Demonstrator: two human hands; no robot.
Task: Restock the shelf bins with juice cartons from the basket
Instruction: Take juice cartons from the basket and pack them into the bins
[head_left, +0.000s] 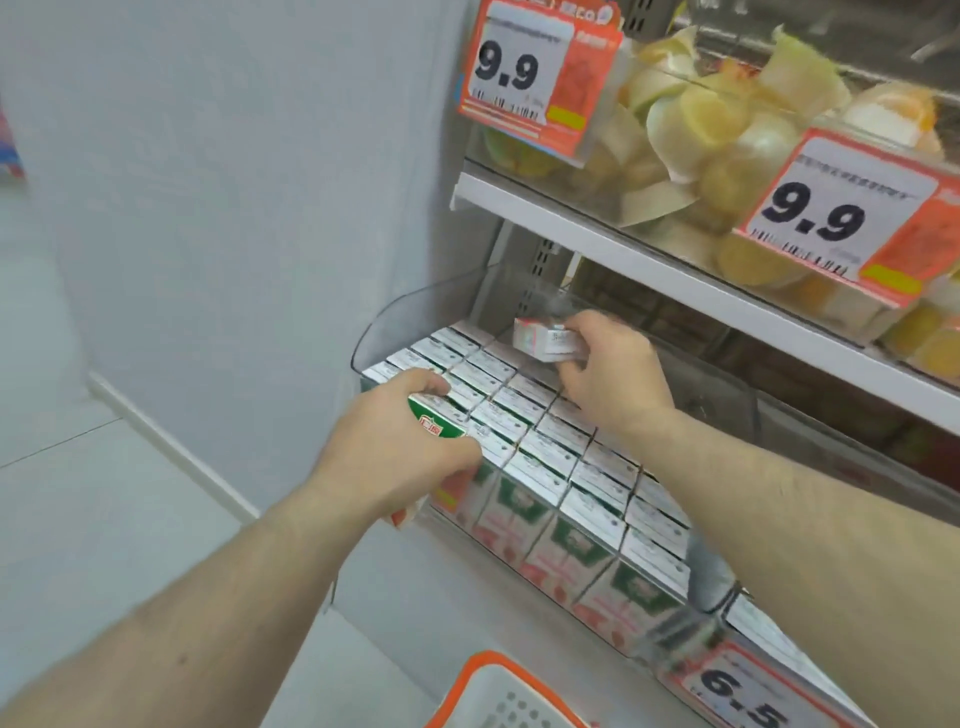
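Juice carton, small and white-topped (546, 340), pinched by the right hand (608, 371) — seat it squarely behind; left hand (400, 447) grips a green-and-white carton (435, 422) — wait.

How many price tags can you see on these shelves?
3: two orange-and-white paper price tags reading 9.9 on the upper shelf, left and right; one reading 6.5 on the juice bin, bottom right. Others may lie outside view.

This was a shop. White display shelves (675, 275) carried orange price tags (535, 73) with barcodes, packed fruit cups (727, 135) sat on the upper right shelf, and rows of identical juice cartons (545, 467) filled a clear bin below.
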